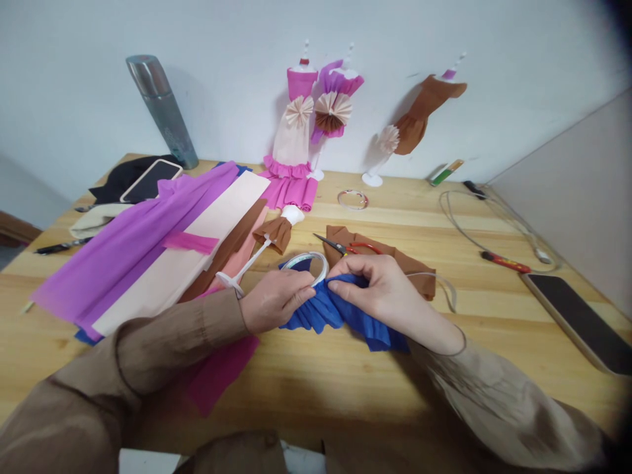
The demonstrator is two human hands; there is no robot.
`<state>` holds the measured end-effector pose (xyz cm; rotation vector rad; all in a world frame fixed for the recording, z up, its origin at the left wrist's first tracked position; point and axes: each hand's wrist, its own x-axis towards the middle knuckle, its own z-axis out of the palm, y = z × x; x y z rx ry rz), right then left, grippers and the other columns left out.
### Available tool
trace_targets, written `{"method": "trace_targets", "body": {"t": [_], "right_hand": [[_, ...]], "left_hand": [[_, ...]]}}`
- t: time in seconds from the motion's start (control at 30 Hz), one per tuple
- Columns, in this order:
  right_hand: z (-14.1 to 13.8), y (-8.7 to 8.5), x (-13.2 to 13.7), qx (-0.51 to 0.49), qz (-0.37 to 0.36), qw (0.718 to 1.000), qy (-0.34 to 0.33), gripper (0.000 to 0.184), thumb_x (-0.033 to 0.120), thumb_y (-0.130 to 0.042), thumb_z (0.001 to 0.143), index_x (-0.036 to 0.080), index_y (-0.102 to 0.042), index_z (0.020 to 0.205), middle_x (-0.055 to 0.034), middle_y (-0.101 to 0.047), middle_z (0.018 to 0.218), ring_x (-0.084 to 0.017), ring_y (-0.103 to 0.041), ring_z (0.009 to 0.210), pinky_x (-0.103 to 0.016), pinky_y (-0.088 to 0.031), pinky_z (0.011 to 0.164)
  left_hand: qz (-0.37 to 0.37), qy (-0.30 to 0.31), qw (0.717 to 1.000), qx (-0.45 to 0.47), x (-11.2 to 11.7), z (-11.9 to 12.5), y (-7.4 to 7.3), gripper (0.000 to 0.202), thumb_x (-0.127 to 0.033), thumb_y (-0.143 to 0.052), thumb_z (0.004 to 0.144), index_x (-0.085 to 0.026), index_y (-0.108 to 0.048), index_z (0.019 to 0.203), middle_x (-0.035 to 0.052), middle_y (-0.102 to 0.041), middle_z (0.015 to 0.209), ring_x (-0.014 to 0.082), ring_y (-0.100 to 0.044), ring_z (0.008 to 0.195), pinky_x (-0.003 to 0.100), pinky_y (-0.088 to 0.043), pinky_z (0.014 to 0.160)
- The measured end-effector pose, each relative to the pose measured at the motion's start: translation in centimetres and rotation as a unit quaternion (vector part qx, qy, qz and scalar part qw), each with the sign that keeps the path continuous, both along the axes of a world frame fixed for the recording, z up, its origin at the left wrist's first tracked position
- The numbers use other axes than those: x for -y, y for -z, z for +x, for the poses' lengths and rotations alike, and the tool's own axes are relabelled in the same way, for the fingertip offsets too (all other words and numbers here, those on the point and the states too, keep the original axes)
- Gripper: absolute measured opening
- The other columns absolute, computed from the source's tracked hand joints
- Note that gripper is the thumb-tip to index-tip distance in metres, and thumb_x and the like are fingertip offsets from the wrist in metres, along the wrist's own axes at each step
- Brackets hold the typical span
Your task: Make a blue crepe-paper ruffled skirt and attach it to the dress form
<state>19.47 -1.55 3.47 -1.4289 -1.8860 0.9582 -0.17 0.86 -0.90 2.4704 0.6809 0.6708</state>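
Observation:
A strip of blue crepe paper [316, 309], gathered into pleats along its upper edge, is pinched between my two hands at the middle of the table. My left hand [276, 299] grips its gathered left part, fingers closed. My right hand [378, 289] holds it a little farther right between thumb and forefinger, where the paper hangs flatter. Just behind my hands is a roll of tape [311, 260]. Scissors with red handles [340, 246] lie beyond my right hand on folded brown paper [409, 263]. A small white stand with a brown skirt [274, 234] lies tipped over beside my left hand.
Purple [143, 243], cream and brown paper sheets cover the left side. Dressed mini mannequins [299, 131] stand by the wall, near a tall flask [165, 112]. A phone [577, 322], a red screwdriver-like tool [506, 262] and a cable [444, 204] lie at right.

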Motion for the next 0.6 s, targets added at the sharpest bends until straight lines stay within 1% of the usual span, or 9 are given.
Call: {"method": "trace_targets", "body": {"t": [0.27, 0.43, 0.6], "right_hand": [[-0.63, -0.25, 0.71, -0.034, -0.021, 0.999, -0.017, 0.013, 0.024, -0.061, 0.073, 0.015, -0.069, 0.071, -0.0032, -0.070, 0.065, -0.014, -0.061, 0.057, -0.024, -0.048, 0.054], [-0.38, 0.01, 0.40, -0.025, 0.014, 0.999, -0.015, 0.011, 0.024, -0.062, 0.073, 0.016, -0.067, 0.069, -0.0022, -0.069, 0.064, -0.014, -0.060, 0.058, -0.024, -0.047, 0.056], [-0.27, 0.30, 0.30, -0.018, 0.024, 0.999, -0.011, 0.009, 0.023, -0.062, 0.074, 0.016, -0.066, 0.069, -0.0015, -0.067, 0.064, -0.014, -0.059, 0.059, -0.024, -0.046, 0.055]], "left_hand": [[-0.009, 0.010, 1.000, -0.008, 0.02, 0.05, 0.17, 0.045, -0.045, -0.013, 0.099, -0.021, -0.036, 0.067, -0.0011, -0.046, 0.060, 0.0133, -0.045, 0.057, 0.026, -0.035, 0.057], [-0.026, 0.020, 0.999, -0.013, 0.14, 0.11, 0.03, 0.045, -0.044, -0.013, 0.099, -0.021, -0.037, 0.068, -0.0009, -0.046, 0.060, 0.0135, -0.046, 0.058, 0.027, -0.036, 0.057], [-0.037, 0.022, 0.999, 0.002, 0.19, 0.04, -0.12, 0.043, -0.043, -0.016, 0.099, -0.021, -0.036, 0.068, -0.0009, -0.046, 0.061, 0.0134, -0.046, 0.057, 0.026, -0.036, 0.056]]}}
